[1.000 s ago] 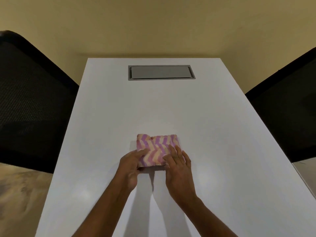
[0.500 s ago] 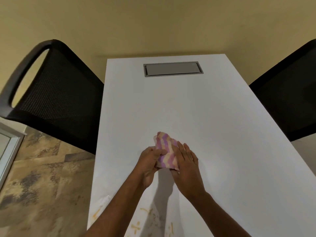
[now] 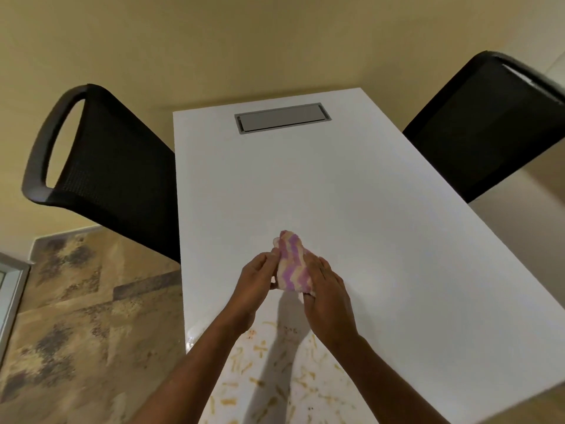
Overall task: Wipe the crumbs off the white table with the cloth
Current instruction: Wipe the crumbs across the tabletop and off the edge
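Left hand (image 3: 256, 280) pinches one edge of the cloth (image 3: 293, 267) and right hand (image 3: 328, 301) curls round the other, holding it bunched over the worktop (image 3: 367, 194), just beyond the crumbs (image 3: 260, 377). We judge the cloth light, soft and limp, best gripped as a wad. We count one worktop, two chairs (left chair (image 3: 116, 179), right chair (image 3: 489, 123)), one cloth, and crumbs past counting.

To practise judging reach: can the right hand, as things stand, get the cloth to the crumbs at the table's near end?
Probably yes: the crumbs lie just nearer than the right hand, which holds the cloth, with nothing on the table between.
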A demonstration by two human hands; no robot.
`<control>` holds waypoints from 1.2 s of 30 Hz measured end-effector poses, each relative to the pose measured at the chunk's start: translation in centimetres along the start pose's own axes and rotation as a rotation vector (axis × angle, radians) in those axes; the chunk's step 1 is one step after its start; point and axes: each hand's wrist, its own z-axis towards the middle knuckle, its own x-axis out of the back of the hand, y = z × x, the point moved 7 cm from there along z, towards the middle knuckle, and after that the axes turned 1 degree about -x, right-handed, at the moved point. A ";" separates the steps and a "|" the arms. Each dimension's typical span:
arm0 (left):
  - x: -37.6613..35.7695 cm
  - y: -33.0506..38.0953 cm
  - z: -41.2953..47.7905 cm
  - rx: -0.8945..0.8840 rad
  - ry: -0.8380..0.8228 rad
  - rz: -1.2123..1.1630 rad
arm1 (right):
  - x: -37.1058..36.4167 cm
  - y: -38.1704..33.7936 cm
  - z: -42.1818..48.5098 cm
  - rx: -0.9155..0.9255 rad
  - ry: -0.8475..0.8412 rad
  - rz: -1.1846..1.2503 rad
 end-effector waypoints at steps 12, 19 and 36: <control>1.1 0.4 -9.1 -0.251 -0.159 0.328 | 2.6 -2.5 -10.3 -0.034 0.125 0.040; 1.8 0.8 -10.8 -0.340 -0.242 0.539 | 3.9 -3.5 -13.3 -0.103 0.199 0.140; 11.6 -2.4 2.6 -0.506 -0.186 1.059 | -3.4 -6.2 -9.1 -0.421 0.419 -0.120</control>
